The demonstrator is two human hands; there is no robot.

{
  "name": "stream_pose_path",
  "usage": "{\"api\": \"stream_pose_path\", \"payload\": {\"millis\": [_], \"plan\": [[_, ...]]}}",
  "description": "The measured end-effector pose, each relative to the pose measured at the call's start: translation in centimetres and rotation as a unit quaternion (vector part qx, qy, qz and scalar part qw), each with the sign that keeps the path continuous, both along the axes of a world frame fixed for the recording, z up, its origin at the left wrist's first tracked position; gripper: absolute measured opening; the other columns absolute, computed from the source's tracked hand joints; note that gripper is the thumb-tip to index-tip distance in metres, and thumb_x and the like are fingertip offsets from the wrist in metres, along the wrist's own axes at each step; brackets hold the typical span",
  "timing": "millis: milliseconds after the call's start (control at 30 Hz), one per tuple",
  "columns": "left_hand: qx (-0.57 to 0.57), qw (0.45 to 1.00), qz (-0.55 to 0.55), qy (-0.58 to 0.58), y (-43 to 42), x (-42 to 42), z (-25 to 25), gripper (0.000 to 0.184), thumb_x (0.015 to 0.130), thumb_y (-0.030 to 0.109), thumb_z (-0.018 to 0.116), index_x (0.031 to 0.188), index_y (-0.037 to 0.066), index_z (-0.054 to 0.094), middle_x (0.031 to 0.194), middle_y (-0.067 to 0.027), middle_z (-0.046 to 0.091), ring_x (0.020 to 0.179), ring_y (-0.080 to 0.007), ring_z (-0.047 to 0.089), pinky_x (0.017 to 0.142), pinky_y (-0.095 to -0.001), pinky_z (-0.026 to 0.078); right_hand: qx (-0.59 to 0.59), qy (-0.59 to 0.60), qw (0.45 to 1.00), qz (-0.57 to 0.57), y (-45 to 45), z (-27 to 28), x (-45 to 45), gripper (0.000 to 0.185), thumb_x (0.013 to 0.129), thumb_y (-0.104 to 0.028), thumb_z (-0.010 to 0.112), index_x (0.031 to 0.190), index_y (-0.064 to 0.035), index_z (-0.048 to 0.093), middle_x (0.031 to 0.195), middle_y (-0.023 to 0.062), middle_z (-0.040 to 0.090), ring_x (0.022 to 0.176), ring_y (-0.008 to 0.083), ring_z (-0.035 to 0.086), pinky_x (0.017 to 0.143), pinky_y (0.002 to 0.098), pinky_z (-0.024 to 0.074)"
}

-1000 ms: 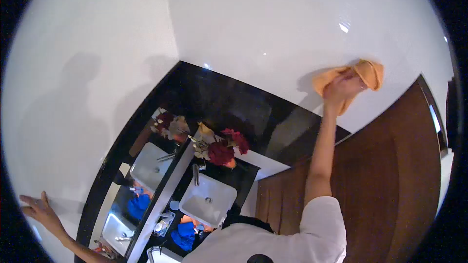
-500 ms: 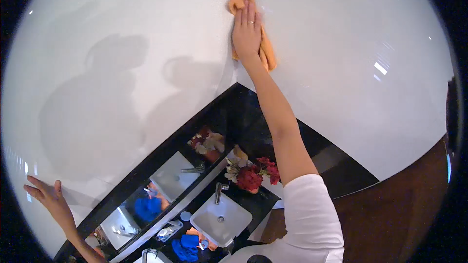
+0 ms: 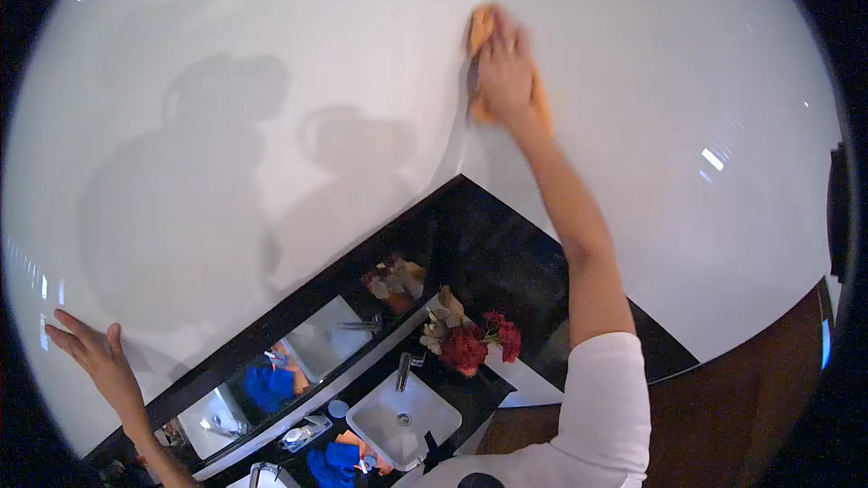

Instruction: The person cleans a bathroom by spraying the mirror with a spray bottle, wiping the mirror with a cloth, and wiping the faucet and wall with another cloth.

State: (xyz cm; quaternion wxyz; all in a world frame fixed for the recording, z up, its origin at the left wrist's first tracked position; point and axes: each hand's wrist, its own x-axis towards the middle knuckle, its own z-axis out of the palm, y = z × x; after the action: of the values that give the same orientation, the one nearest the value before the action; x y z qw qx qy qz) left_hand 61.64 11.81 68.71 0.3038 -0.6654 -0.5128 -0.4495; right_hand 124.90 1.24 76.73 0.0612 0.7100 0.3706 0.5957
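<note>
High up near the wall corner, my right hand point(image 3: 506, 72) presses an orange cloth point(image 3: 544, 107) against the white wall point(image 3: 651, 126). Bunched cloth shows above and on both sides of the fingers, which are slightly blurred. My left hand point(image 3: 95, 357), at the lower left, has its fingers spread and holds nothing. It is at the other white wall point(image 3: 344, 27); whether the palm touches that surface I cannot tell.
Below lies a black counter with a square white sink point(image 3: 443, 411), a faucet point(image 3: 404, 372), and red and white flowers point(image 3: 466, 348). A blue cloth point(image 3: 333, 467) sits beside the sink. A long mirror point(image 3: 330, 343) runs behind. Brown flooring point(image 3: 723, 407) shows at right.
My right hand and the cloth have shifted right and slightly down in view, with the arm bending more. My left hand stays spread in nearly the same place. The view has moved slightly.
</note>
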Motion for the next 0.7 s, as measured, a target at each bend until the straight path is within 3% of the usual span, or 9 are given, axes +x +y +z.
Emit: {"api": "stream_pose_path", "payload": {"millis": [100, 167, 233, 300, 400, 467, 533, 600, 700], "plan": [[-0.003, 0.999, 0.02, 0.028, 0.9, -1.3, -0.3, 0.081, 0.084, 0.007, 0.06, 0.146, 0.014, 0.009, 0.149, -0.0237, 0.001, 0.137, -0.0395, 0.006, 0.111, -0.0426, 0.019, 0.158, -0.095, 0.982, 0.05, 2.3, 10.1, 1.2, 0.038, 0.084, -0.016, 0.044, 0.116, 0.0033, 0.051, 0.13, 0.0194, 0.048, 0.129, 0.0333, 0.034, 0.106, 0.0496, 0.0242], [0.002, 0.999, 0.027, 0.031, 0.8, -1.0, -0.1, 0.079, 0.084, 0.007, 0.059, 0.146, 0.014, 0.009, 0.149, -0.0236, 0.0, 0.137, -0.0394, 0.006, 0.111, -0.0425, 0.019, 0.179, -0.08, 0.981, -0.005, 1.6, 14.0, -1.0, 0.067, 0.084, -0.029, 0.055, 0.132, 0.0108, 0.031, 0.141, 0.0196, 0.034, 0.137, 0.0298, 0.019, 0.11, 0.0457, 0.0193], [0.0, 0.998, 0.038, 0.041, 0.3, -1.1, 0.0, 0.078, 0.085, 0.007, 0.059, 0.146, 0.014, 0.009, 0.149, -0.0236, 0.0, 0.138, -0.0393, 0.006, 0.111, -0.0425, 0.019, 0.217, -0.101, 0.935, 0.26, 3.4, 14.2, 1.0, 0.05, 0.081, -0.016, 0.057, 0.124, 0.0052, 0.043, 0.128, 0.0192, 0.046, 0.127, 0.0297, 0.035, 0.104, 0.0431, 0.0275], [-0.013, 0.998, 0.018, 0.057, 0.0, -1.1, 0.2, 0.073, 0.091, 0.033, 0.051, 0.146, 0.013, 0.008, 0.148, -0.026, 0.001, 0.138, -0.0388, 0.005, 0.11, -0.0436, 0.019, 0.199, -0.061, 0.957, 0.204, 3.8, 9.8, 0.1, 0.045, 0.081, -0.013, 0.051, 0.121, 0.0057, 0.045, 0.126, 0.021, 0.048, 0.126, 0.0337, 0.036, 0.105, 0.0473, 0.0257], [-0.008, 0.999, 0.014, 0.05, 0.4, -0.9, 0.5, 0.074, 0.091, 0.039, 0.049, 0.146, 0.012, 0.007, 0.148, -0.027, 0.001, 0.138, -0.0397, 0.005, 0.11, -0.0445, 0.018, 0.203, 0.041, 0.95, 0.233, 4.8, -0.9, 0.5, 0.045, 0.075, -0.002, 0.049, 0.118, 0.0085, 0.042, 0.123, 0.0261, 0.048, 0.123, 0.0413, 0.038, 0.107, 0.0535, 0.0209], [-0.005, 0.998, 0.015, 0.067, 0.7, -1.3, 0.4, 0.074, 0.091, 0.039, 0.049, 0.146, 0.012, 0.007, 0.148, -0.0276, 0.001, 0.138, -0.0403, 0.004, 0.11, -0.0448, 0.017, 0.243, 0.198, 0.905, 0.286, 4.4, -10.9, -1.9, 0.048, 0.073, 0.007, 0.047, 0.12, 0.0106, 0.04, 0.121, 0.0288, 0.046, 0.124, 0.043, 0.035, 0.108, 0.0514, 0.0205], [0.005, 0.996, 0.017, 0.082, 0.7, -1.3, 0.4, 0.074, 0.091, 0.039, 0.049, 0.146, 0.011, 0.007, 0.147, -0.0282, 0.0, 0.137, -0.0408, 0.003, 0.11, -0.0451, 0.017, 0.378, 0.342, 0.777, 0.369, 6.6, -19.2, -4.4, 0.042, 0.079, 0.008, 0.043, 0.121, 0.0093, 0.042, 0.118, 0.0289, 0.048, 0.122, 0.0433, 0.037, 0.107, 0.0459, 0.0245], [-0.022, 1.0, 0.008, 0.016, 0.6, -0.6, 0.5, 0.077, 0.088, 0.01, 0.057, 0.146, 0.013, 0.007, 0.147, -0.03, 0.0, 0.136, -0.0439, 0.004, 0.11, -0.0443, 0.018, 0.387, 0.36, 0.736, 0.424, 6.2, -19.4, -8.1, 0.037, 0.086, 0.005, 0.04, 0.123, 0.0074, 0.043, 0.125, 0.0273, 0.046, 0.123, 0.041, 0.038, 0.105, 0.0402, 0.0273], [-0.026, 0.999, 0.03, 0.036, 0.5, -0.4, 0.4, 0.081, 0.086, 0.009, 0.058, 0.146, 0.014, 0.004, 0.146, -0.0305, -0.001, 0.136, -0.0436, 0.004, 0.109, -0.0443, 0.02, 0.403, 0.416, 0.672, 0.462, 6.1, -12.7, -9.2, 0.035, 0.088, 0.002, 0.038, 0.123, 0.0063, 0.044, 0.127, 0.0257, 0.046, 0.123, 0.0386, 0.04, 0.103, 0.0385, 0.0298]]}}
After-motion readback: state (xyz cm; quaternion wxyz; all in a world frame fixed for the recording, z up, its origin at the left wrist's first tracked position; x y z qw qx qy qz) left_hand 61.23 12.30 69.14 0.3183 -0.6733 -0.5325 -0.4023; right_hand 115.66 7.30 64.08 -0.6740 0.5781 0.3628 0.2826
